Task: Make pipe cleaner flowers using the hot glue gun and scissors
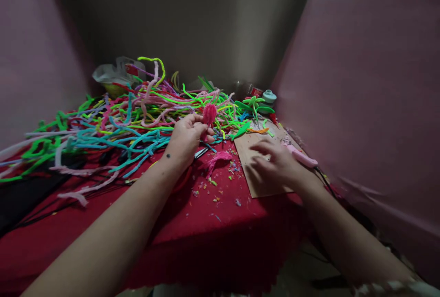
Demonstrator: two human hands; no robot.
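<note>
My left hand (189, 134) pinches a bright pink fuzzy pipe-cleaner bud (209, 114) between thumb and fingers, above the red cloth. Below it lies another pink fuzzy piece (220, 157), flat among small coloured clippings. Metal scissor-like blades (201, 152) show partly beside my left wrist. Over a wooden board (245, 159) hovers my right hand (271, 159), somewhat blurred, its fingers apart with nothing visible in them. Just right of it is a pink tool (303, 156) with a dark cord. Green leaf shapes (241, 130) and an orange strip (258, 130) lie at the board's far edge.
A large tangle of coloured pipe cleaners (151, 118) covers the back and left of the red cloth (206, 217). A clear plastic bag (112, 73) stands behind it. A green pipe-cleaner flower (253, 102) and a pale turquoise container (269, 96) are at back right. Pink sheets (371, 81) hang at both sides.
</note>
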